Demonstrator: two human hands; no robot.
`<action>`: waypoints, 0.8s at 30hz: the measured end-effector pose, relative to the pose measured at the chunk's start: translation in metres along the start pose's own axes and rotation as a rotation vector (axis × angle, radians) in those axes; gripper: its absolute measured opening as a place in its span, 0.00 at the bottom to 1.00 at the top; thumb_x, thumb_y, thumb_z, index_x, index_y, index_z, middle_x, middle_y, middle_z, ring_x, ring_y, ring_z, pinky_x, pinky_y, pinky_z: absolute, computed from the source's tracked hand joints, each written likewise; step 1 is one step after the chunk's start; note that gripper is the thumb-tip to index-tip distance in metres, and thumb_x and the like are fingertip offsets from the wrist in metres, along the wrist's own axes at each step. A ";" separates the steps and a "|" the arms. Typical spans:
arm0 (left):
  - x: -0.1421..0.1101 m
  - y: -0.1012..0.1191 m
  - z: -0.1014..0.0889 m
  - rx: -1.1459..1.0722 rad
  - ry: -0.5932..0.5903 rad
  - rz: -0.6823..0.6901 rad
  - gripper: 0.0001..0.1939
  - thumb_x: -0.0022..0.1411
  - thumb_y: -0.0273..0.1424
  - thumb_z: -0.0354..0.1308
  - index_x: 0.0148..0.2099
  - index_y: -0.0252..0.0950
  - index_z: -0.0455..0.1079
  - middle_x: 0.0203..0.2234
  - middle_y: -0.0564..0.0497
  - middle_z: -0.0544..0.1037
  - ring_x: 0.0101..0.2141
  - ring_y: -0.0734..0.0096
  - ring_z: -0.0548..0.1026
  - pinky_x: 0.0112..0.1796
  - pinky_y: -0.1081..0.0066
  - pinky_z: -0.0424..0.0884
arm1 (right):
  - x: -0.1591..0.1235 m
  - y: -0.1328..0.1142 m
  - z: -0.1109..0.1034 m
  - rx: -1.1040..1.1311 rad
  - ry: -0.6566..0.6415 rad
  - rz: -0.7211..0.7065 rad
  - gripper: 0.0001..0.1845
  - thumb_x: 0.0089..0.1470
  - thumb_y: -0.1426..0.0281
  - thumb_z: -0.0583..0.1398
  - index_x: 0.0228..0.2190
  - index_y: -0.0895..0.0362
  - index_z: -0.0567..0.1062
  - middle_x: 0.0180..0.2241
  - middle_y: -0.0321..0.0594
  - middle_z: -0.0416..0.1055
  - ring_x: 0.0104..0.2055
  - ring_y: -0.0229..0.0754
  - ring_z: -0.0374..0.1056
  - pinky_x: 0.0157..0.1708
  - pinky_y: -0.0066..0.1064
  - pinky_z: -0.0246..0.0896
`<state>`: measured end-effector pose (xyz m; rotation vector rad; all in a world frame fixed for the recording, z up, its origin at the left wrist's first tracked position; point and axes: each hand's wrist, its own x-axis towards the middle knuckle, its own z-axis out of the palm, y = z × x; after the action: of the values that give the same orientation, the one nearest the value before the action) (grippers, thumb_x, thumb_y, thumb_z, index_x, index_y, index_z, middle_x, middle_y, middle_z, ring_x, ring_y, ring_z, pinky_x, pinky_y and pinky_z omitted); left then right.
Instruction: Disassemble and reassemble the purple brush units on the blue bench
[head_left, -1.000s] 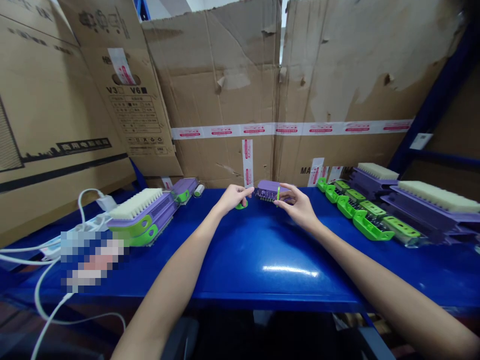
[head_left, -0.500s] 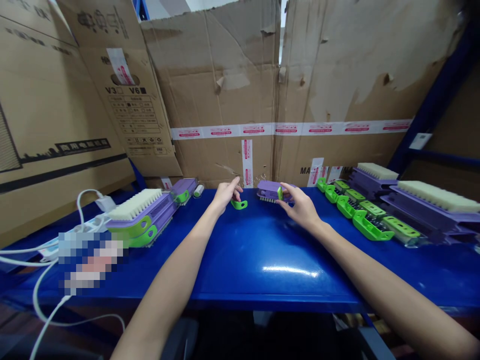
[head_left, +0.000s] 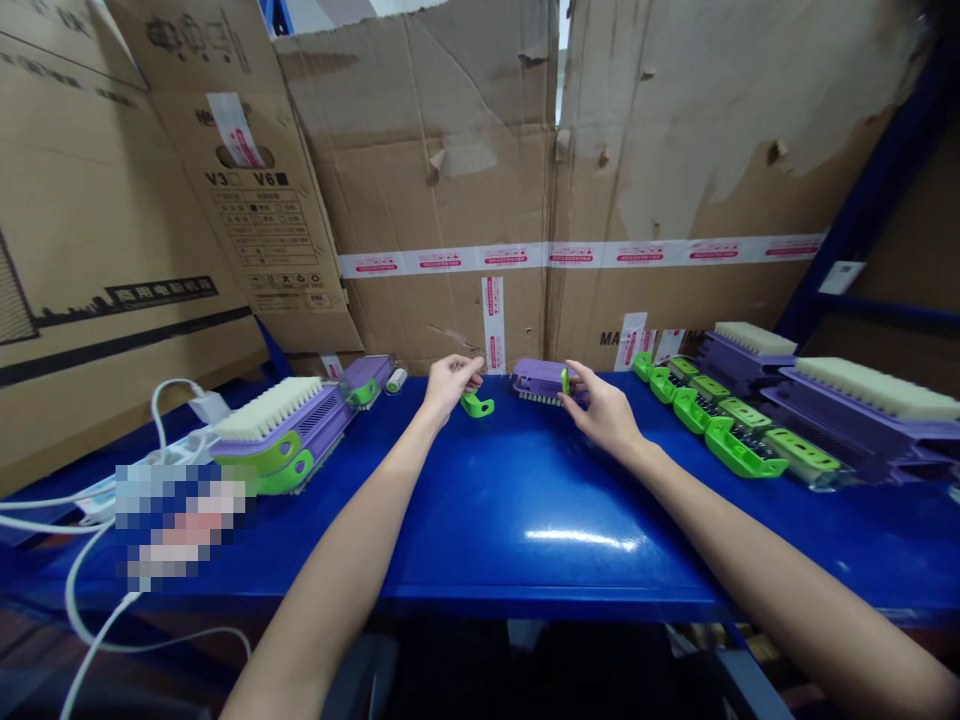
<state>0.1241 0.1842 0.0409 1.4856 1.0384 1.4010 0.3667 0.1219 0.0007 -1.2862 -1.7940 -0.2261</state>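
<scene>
Fingers (head_left: pixel 472 366) curled on left hand (head_left: pixel 450 388)

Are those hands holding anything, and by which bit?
The right hand holds the purple block by its green end, between thumb and fingers. The left hand is curled by a green piece; I can't tell if it holds anything.

A single camera on the person's head looks forward and down — the blue table (head_left: pixel 480 520) spreads wide below it, the left hand (head_left: pixel 452 385) and right hand (head_left: pixel 600 402) in the middle distance, cardboard (head_left: pixel 442 190) beyond them.
</scene>
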 end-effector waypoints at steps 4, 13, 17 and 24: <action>-0.002 -0.004 0.004 0.096 -0.064 0.091 0.18 0.44 0.41 0.66 0.30 0.33 0.67 0.21 0.49 0.75 0.24 0.70 0.74 0.28 0.72 0.67 | 0.000 0.000 0.000 -0.026 -0.004 0.033 0.28 0.53 0.65 0.57 0.55 0.57 0.63 0.43 0.45 0.74 0.37 0.45 0.73 0.37 0.37 0.69; -0.016 -0.003 0.014 0.512 -0.250 0.221 0.15 0.48 0.40 0.63 0.34 0.36 0.68 0.27 0.52 0.77 0.26 0.71 0.74 0.30 0.72 0.66 | 0.000 -0.003 -0.002 -0.044 -0.019 0.032 0.28 0.53 0.65 0.57 0.55 0.57 0.64 0.42 0.46 0.74 0.34 0.45 0.72 0.34 0.36 0.68; -0.019 -0.003 0.016 0.625 -0.343 0.282 0.11 0.49 0.38 0.63 0.30 0.36 0.69 0.27 0.52 0.77 0.29 0.70 0.74 0.32 0.72 0.66 | 0.000 -0.003 -0.002 -0.042 -0.021 0.005 0.27 0.53 0.65 0.57 0.54 0.57 0.64 0.42 0.46 0.74 0.34 0.44 0.72 0.34 0.35 0.68; -0.025 -0.003 0.023 0.945 -0.449 0.416 0.09 0.50 0.37 0.63 0.28 0.38 0.71 0.25 0.53 0.77 0.29 0.67 0.74 0.33 0.72 0.64 | 0.000 -0.001 -0.002 -0.063 -0.054 -0.005 0.25 0.53 0.66 0.57 0.53 0.57 0.65 0.42 0.44 0.73 0.35 0.44 0.71 0.35 0.35 0.67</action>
<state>0.1463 0.1610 0.0291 2.6726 1.1923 0.7309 0.3670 0.1200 0.0023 -1.3440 -1.8490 -0.2542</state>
